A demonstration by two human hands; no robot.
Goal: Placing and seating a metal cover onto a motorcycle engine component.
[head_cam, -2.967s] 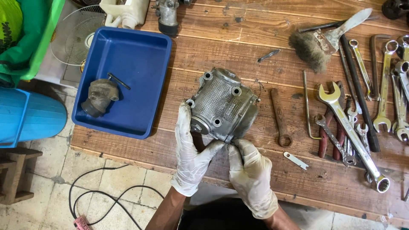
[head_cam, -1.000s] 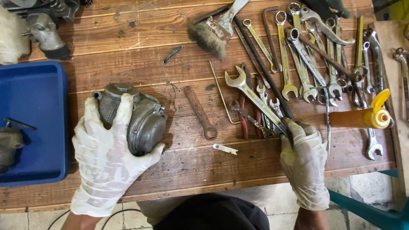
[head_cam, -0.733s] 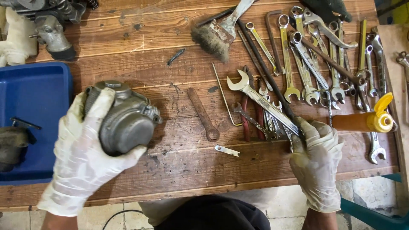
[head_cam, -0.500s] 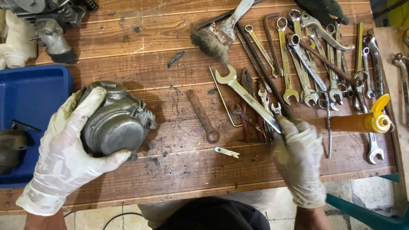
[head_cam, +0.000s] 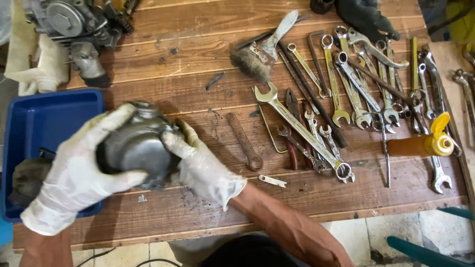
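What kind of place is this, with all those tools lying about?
Probably a small engine repair workshop: wrenches spread over a plank workbench, gloved hands gripping a metal engine cover, and an engine part nearby.

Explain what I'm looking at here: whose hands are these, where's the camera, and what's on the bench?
There is no machine, just a person at work. The single picture comes from a camera on their head, looking down. The left hand and right hand, both in white gloves, hold a grey metal cover between them above the wooden bench. To the left sits a blue tray. To the right lie many wrenches, a brush and an orange bottle on its side. An engine part sits at top left.
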